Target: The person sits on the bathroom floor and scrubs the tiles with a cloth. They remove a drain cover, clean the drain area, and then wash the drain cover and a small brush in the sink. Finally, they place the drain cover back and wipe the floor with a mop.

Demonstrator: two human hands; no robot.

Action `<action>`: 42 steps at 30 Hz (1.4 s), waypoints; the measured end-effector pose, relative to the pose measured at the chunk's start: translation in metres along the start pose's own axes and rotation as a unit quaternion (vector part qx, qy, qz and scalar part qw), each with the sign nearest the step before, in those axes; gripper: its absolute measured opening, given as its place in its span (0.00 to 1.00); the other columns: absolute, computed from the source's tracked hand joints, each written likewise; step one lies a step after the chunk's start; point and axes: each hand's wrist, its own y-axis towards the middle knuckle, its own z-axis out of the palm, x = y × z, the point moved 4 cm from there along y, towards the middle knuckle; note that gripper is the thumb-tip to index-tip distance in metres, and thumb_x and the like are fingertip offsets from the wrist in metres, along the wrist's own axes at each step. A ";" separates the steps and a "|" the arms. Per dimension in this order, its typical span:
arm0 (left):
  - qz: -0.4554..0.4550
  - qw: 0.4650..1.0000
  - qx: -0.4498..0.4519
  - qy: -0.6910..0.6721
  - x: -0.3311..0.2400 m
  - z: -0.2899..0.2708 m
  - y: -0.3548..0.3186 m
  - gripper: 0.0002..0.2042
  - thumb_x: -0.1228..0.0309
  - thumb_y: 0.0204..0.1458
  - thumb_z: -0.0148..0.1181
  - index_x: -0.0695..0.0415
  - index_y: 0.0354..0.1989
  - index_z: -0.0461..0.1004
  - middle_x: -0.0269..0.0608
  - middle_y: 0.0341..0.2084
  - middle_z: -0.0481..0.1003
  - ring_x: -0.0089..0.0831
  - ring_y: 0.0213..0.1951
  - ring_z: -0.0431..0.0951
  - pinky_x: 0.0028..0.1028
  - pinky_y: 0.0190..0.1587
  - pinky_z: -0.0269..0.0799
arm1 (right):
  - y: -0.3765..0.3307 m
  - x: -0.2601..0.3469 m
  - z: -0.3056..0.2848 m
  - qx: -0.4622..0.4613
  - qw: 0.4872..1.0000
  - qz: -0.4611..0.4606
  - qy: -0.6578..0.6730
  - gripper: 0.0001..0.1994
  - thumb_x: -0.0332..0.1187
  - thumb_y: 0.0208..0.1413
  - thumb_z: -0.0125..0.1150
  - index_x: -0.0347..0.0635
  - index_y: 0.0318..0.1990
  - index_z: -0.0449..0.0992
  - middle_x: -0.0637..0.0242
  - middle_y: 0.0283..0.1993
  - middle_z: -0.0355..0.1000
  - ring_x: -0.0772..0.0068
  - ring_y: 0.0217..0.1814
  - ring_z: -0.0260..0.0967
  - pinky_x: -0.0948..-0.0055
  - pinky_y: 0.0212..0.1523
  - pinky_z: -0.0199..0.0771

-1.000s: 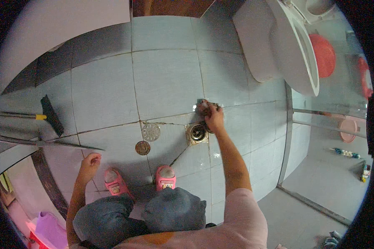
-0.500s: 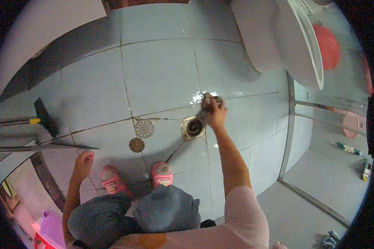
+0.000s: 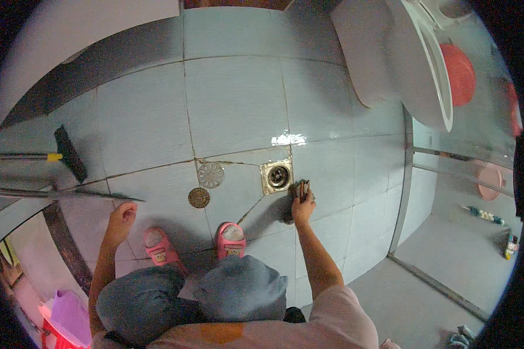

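Over the tiled floor just right of the square floor drain (image 3: 277, 177), my right hand (image 3: 304, 207) is closed around a small dark object with lighter edges (image 3: 301, 189). Its kind is hard to make out, since my fingers cover part of it. The drain's metal frame is uncovered, with a dark round hole inside. To its left lie a pale round slotted grate (image 3: 211, 174) and a smaller brownish round strainer cover (image 3: 198, 198). My left hand (image 3: 122, 220) hangs off to the left with fingers curled in, and nothing shows in it.
My feet stand in pink slippers (image 3: 232, 239) close to the grates. A black-headed floor squeegee (image 3: 70, 154) and a dustpan-like dark edge (image 3: 99, 196) come in from the left. A white toilet (image 3: 384, 64) is at the far right, with a metal-framed glass partition (image 3: 406, 192) nearer.
My right hand has drawn back toward me with the dark object, from beyond the drain's right corner to beside its near right side. My left hand has shifted only slightly.
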 end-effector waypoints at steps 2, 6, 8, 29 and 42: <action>-0.003 1.000 0.002 -0.017 0.003 -0.002 -0.004 0.07 0.74 0.50 0.52 0.61 0.37 0.70 0.38 0.30 0.73 0.23 0.32 0.71 0.23 0.37 0.66 | -0.005 0.020 0.012 0.076 0.991 -0.105 0.025 0.26 0.27 0.40 0.56 0.43 0.52 0.64 0.45 0.47 0.63 0.44 0.48 0.60 0.54 0.49 0.60; -0.023 0.999 0.009 -0.029 -0.013 -0.001 -0.005 0.08 0.75 0.50 0.53 0.61 0.37 0.70 0.39 0.30 0.73 0.24 0.33 0.71 0.24 0.37 0.66 | -0.022 0.137 0.029 0.234 0.901 -0.318 0.180 0.24 0.26 0.42 0.57 0.49 0.51 0.67 0.48 0.49 0.63 0.46 0.51 0.59 0.57 0.51 0.62; -0.023 1.000 0.011 -0.017 -0.008 -0.001 -0.005 0.08 0.75 0.49 0.53 0.61 0.38 0.70 0.39 0.31 0.73 0.24 0.33 0.71 0.24 0.37 0.66 | -0.035 0.227 0.032 0.210 0.861 -0.444 0.133 0.20 0.35 0.43 0.61 0.55 0.48 0.71 0.50 0.49 0.64 0.47 0.52 0.59 0.57 0.51 0.61; 0.013 0.999 -0.014 -0.041 -0.006 0.002 -0.008 0.09 0.77 0.47 0.51 0.61 0.38 0.70 0.42 0.31 0.73 0.29 0.35 0.73 0.26 0.38 0.68 | 0.023 0.182 0.049 0.265 0.791 -0.540 -0.113 0.15 0.35 0.40 0.59 0.71 0.37 0.76 0.64 0.60 0.51 0.51 0.62 0.47 0.51 0.59 0.49; 0.123 0.975 0.181 0.045 -0.079 0.020 0.030 0.10 0.74 0.47 0.53 0.60 0.38 0.70 0.45 0.33 0.74 0.34 0.35 0.74 0.30 0.39 0.69 | 0.014 0.035 -0.016 0.430 0.829 0.131 0.334 0.21 0.32 0.45 0.58 0.33 0.46 0.62 0.56 0.39 0.69 0.61 0.37 0.70 0.67 0.38 0.73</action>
